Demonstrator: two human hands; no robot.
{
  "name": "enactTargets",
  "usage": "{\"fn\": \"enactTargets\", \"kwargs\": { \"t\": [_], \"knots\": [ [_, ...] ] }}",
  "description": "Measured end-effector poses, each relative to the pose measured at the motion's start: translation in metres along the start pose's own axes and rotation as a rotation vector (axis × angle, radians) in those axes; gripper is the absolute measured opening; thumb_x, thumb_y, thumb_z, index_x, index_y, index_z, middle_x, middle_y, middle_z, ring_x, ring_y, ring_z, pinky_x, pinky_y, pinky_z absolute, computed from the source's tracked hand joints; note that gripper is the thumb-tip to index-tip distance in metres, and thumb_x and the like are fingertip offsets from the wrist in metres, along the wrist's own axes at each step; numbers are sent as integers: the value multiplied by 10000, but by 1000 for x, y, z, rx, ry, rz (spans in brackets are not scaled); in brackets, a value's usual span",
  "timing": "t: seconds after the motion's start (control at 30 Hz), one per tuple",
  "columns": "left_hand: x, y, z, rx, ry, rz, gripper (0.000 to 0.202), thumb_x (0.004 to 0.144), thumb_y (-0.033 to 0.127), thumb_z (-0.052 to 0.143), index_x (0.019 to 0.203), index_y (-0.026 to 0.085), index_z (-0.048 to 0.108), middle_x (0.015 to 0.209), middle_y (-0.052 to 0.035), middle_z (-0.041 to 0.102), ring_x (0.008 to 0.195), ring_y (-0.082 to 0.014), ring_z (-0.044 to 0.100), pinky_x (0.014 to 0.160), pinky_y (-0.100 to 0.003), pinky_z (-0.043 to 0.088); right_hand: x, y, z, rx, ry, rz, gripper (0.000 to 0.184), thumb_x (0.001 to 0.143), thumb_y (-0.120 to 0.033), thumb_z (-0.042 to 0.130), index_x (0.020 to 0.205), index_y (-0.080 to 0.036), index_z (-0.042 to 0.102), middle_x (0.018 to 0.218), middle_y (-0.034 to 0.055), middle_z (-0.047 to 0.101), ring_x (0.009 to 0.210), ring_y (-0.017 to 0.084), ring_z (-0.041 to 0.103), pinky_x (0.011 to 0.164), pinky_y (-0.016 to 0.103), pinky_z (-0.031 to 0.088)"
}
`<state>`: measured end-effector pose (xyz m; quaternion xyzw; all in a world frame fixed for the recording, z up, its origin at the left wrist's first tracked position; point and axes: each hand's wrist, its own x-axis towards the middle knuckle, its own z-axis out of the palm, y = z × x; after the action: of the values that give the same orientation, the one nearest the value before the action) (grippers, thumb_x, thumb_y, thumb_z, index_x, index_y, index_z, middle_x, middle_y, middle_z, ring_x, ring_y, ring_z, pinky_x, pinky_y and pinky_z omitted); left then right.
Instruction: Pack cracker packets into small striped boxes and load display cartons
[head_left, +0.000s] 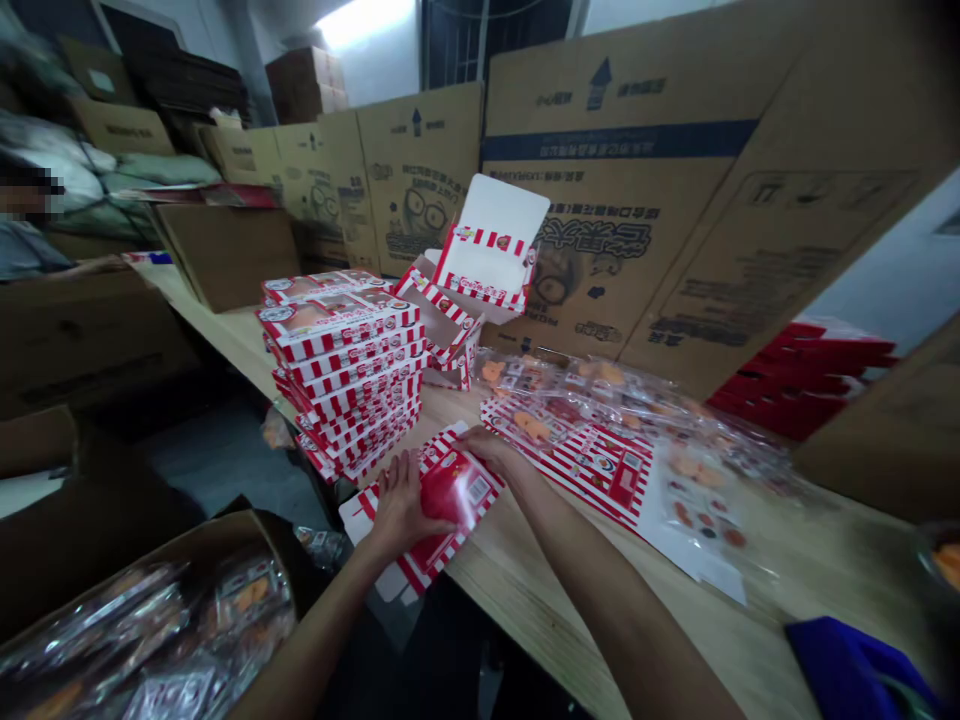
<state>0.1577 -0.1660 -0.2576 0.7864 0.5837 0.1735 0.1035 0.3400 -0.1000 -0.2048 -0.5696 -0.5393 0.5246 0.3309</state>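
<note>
My left hand (401, 500) presses on a flat red-and-white striped carton (442, 505) lying at the near edge of the wooden table (600, 600), fingers curled over its left side. My right hand (484, 445) grips the carton's far edge, fingers closed on it. Just behind the carton stands a tall stack of closed striped boxes (345, 370). An open striped box (487, 250) with its white lid raised sits behind that stack.
Clear packets of orange items and flat striped cartons (600, 440) spread over the table to the right. Red flat cartons (802, 375) lie far right. Large brown cardboard sheets (637, 180) wall the back. A box of packets (150, 620) sits lower left. A person is at far left.
</note>
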Motion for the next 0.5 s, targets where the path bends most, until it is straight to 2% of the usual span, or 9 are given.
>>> {"fn": "enactTargets", "kwargs": {
  "t": [0.13,0.23,0.3,0.37,0.4,0.43,0.5],
  "knots": [
    [-3,19,-38,-104,36,81,1115,480,453,856,1394,49,362,1398,-278,443,1303,-406,417,1073,-530,335,-44,-16,-8,197,-49,-59,269,604,-380,750,635,-172,582,556,7,626,559,153,601,641,293,503],
    [-12,34,-57,-300,58,140,830,546,365,840,1268,103,525,1204,-199,626,1112,-358,588,953,-475,462,-79,-25,-14,336,-49,-174,324,582,-433,773,641,-170,594,587,-13,614,555,122,569,613,250,462],
    [-20,45,-63,-554,-24,180,542,657,399,763,1116,145,632,1044,-129,702,956,-309,656,842,-424,517,-102,-31,-18,344,-32,-272,336,615,-445,763,605,-165,579,564,-27,575,517,102,512,553,229,413],
    [-28,54,-64,-858,-203,180,369,737,444,682,955,146,689,874,-81,726,786,-256,678,700,-354,538,-122,-36,-25,193,-10,-367,354,685,-468,713,573,-167,562,532,-30,535,508,103,481,529,227,389],
    [-32,59,-64,-993,-292,153,354,743,460,673,888,139,699,795,-66,720,711,-236,671,634,-324,531,-132,-36,-30,86,44,-425,350,715,-471,688,578,-171,570,546,-22,544,540,116,500,554,237,409],
    [-35,63,-63,-1109,-364,109,355,728,468,688,842,132,701,730,-53,708,648,-221,659,585,-304,520,-143,-35,-36,-14,153,-491,323,735,-463,675,611,-176,596,605,-3,586,614,139,542,617,258,445],
    [-41,72,-60,-1293,-412,-8,356,673,452,747,821,131,701,663,-30,690,564,-194,633,540,-283,505,-168,-26,-47,-127,521,-605,244,743,-431,684,793,-193,664,882,52,674,887,202,597,834,330,473]
  ]
}}
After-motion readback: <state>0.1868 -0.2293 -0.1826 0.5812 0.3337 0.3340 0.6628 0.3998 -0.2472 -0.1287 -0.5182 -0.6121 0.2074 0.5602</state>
